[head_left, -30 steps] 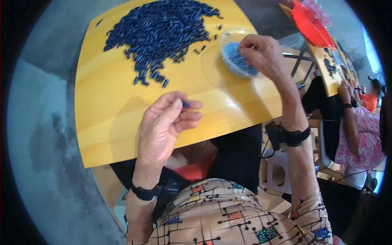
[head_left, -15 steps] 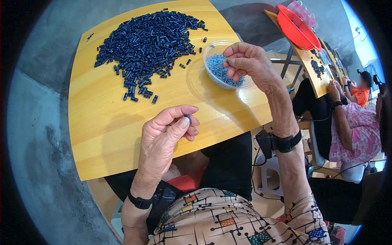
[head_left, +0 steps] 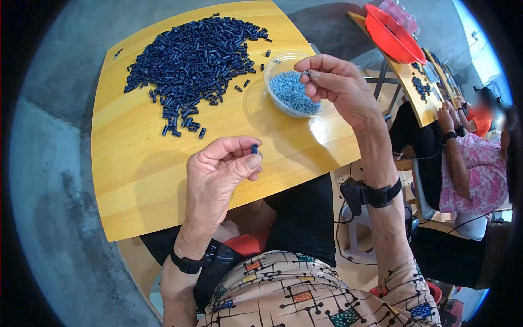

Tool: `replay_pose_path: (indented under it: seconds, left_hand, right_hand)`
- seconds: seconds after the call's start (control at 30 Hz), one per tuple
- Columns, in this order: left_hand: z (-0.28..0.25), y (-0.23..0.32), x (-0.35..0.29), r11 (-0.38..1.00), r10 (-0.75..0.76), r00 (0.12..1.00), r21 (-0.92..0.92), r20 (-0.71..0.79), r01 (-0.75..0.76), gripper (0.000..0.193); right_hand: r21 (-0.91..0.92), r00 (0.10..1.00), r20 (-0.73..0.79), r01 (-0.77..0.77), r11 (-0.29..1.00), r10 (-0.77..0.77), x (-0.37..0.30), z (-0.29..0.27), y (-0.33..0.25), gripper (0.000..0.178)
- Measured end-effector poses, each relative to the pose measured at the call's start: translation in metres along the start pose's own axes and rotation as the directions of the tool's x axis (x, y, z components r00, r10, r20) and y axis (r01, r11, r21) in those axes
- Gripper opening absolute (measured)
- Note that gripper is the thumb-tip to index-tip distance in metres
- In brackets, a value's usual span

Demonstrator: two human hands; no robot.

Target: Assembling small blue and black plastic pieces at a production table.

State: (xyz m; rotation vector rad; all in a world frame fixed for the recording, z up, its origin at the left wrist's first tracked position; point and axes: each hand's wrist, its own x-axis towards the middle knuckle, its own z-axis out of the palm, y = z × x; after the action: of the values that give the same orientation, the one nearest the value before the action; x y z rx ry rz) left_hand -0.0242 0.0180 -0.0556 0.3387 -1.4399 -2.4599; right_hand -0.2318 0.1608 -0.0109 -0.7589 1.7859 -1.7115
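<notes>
My left hand (head_left: pixel 215 171) is over the near part of the table, pinching a small dark blue plastic cylinder (head_left: pixel 254 149) upright between thumb and index finger. Farther right, my right hand (head_left: pixel 343 90) is raised above the edge of a clear round plastic bowl (head_left: pixel 268 82). Its thumb and index finger pinch a tiny silvery metal piece (head_left: pixel 306 73), too small to tell its exact kind. Many small shiny bluish-silver pieces (head_left: pixel 294 92) lie in the bowl. A large heap of dark plastic cylinders (head_left: pixel 190 60) spreads over the far left of the table.
The yellow wooden table (head_left: pixel 136 191) ends just before my lap. Several loose cylinders lie between heap and bowl. To the right, a second table (head_left: pixel 400 76) bears a red basin (head_left: pixel 392 32) and dark pieces; a person in a pink patterned top (head_left: pixel 474 174) sits there.
My right hand has turned slightly, and the silvery piece now shows at its fingertips. In my left hand the cylinder now stands higher between thumb and index finger.
</notes>
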Motion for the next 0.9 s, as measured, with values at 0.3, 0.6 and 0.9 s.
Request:
replay_pose_path:
  seconds: [0.3, 0.6, 0.9]
  left_hand:
    - [0.004, 0.011, 0.002, 0.967, 0.183, 0.983, 0.178, 0.009, -0.182, 0.015]
    - [-0.003, 0.012, -0.007, 0.887, 0.28, 0.96, 0.377, 0.018, -0.266, 0.014]
    - [-0.008, 0.011, -0.018, 0.854, 0.318, 0.948, 0.424, 0.036, -0.302, 0.015]
  right_hand:
    - [0.31, 0.987, 0.158, -0.081, 0.947, 0.033, -0.049, 0.051, -0.002, 0.017]
    - [0.217, 0.993, 0.121, -0.008, 0.976, -0.018, -0.064, 0.082, 0.007, 0.016]
    - [0.197, 0.99, 0.142, -0.007, 0.98, -0.022, -0.073, 0.093, 0.012, 0.013]
